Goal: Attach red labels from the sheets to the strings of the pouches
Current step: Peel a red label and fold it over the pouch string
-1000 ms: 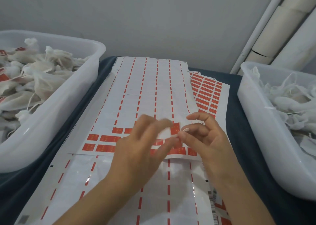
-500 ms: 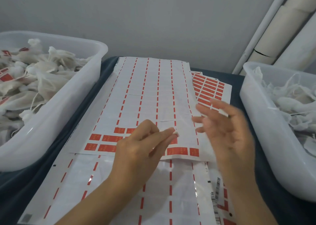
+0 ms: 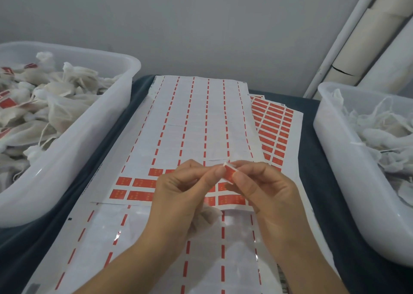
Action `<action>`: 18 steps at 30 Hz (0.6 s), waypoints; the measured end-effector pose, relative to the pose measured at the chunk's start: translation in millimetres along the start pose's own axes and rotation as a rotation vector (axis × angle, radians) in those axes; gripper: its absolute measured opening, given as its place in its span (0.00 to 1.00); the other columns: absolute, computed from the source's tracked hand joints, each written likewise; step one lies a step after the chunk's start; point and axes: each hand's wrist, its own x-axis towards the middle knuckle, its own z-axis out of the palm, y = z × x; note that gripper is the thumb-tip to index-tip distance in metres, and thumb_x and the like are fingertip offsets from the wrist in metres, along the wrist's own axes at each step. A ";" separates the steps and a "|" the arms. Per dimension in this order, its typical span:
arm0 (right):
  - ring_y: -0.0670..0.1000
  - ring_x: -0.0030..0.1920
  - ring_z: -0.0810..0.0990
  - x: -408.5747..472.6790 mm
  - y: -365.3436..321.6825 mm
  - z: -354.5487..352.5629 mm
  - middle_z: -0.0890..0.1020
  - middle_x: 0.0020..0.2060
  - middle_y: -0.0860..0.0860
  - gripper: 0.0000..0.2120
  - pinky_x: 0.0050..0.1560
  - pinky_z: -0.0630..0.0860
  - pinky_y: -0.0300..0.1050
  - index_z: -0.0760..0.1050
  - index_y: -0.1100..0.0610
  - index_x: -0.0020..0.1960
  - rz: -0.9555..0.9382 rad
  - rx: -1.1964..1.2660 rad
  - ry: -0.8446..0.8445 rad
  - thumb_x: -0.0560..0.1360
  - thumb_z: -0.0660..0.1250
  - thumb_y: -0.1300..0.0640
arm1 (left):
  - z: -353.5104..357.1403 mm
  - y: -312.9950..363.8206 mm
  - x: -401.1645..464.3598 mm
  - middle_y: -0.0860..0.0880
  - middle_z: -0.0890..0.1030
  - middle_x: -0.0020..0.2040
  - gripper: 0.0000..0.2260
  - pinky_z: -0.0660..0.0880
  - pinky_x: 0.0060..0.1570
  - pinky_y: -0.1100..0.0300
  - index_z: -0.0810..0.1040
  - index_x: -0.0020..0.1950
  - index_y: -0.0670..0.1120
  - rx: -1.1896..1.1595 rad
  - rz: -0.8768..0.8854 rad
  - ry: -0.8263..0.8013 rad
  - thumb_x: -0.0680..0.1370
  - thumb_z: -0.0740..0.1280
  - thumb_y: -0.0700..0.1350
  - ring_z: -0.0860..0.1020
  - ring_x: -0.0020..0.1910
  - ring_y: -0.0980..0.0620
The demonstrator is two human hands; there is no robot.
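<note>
Two tubs are flanking the work: the left tub (image 3: pixel 93 137) is holding pouches already wearing red tags. The left hand (image 3: pixel 178 195) is now pinching one end of a red label (image 3: pixel 230 174), a pouch (image 3: pixel 206 215) tucked under its fingers. Half a second ago the right hand (image 3: pixel 268 193) was off to the side; now it's back, pinching the other end, so folding onto the string looks underway. The label sheet (image 3: pixel 201 126) is lying underneath, and the right tub (image 3: pixel 348 182) is holding untagged pouches. Nothing's blocking, though I can't see the string itself.

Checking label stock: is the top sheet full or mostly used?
Mostly used. The top sheet shows bare backing over most rows; red labels remain only in the few rows nearest the hands. Both hands pinch one label.
</note>
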 end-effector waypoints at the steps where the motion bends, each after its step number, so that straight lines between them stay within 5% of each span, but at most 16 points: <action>1: 0.46 0.45 0.84 -0.2 -0.3 -0.1 0.85 0.40 0.42 0.11 0.41 0.77 0.31 0.80 0.51 0.39 -0.006 0.000 0.003 0.59 0.69 0.48 | 0.0 0.4 -0.6 0.58 0.74 0.24 0.11 0.69 0.22 0.69 0.84 0.33 0.56 -0.006 -0.006 -0.005 0.54 0.69 0.57 0.74 0.24 0.60; 8: 0.48 0.42 0.84 0.2 0.8 -0.3 0.85 0.38 0.44 0.09 0.39 0.77 0.31 0.80 0.51 0.39 -0.013 0.003 0.044 0.60 0.69 0.50 | -0.2 1.5 -1.9 0.57 0.73 0.24 0.11 0.74 0.20 0.61 0.85 0.34 0.54 -0.026 -0.039 -0.019 0.56 0.70 0.54 0.72 0.22 0.58; 12: 0.47 0.39 0.84 0.3 1.1 0.4 0.85 0.36 0.44 0.06 0.37 0.77 0.30 0.79 0.53 0.38 -0.057 0.018 0.036 0.62 0.69 0.54 | -1.6 0.0 -2.0 0.58 0.73 0.25 0.09 0.79 0.28 0.53 0.85 0.34 0.54 -0.006 -0.038 -0.044 0.57 0.70 0.54 0.73 0.24 0.59; 18: 0.47 0.36 0.84 -2.9 9.2 5.6 0.84 0.35 0.45 0.06 0.36 0.78 0.32 0.76 0.55 0.41 -0.163 -0.041 0.014 0.64 0.69 0.56 | -0.7 -4.7 -1.3 0.57 0.74 0.25 0.07 0.78 0.24 0.58 0.84 0.32 0.48 -0.097 -0.087 -0.063 0.59 0.71 0.50 0.75 0.24 0.58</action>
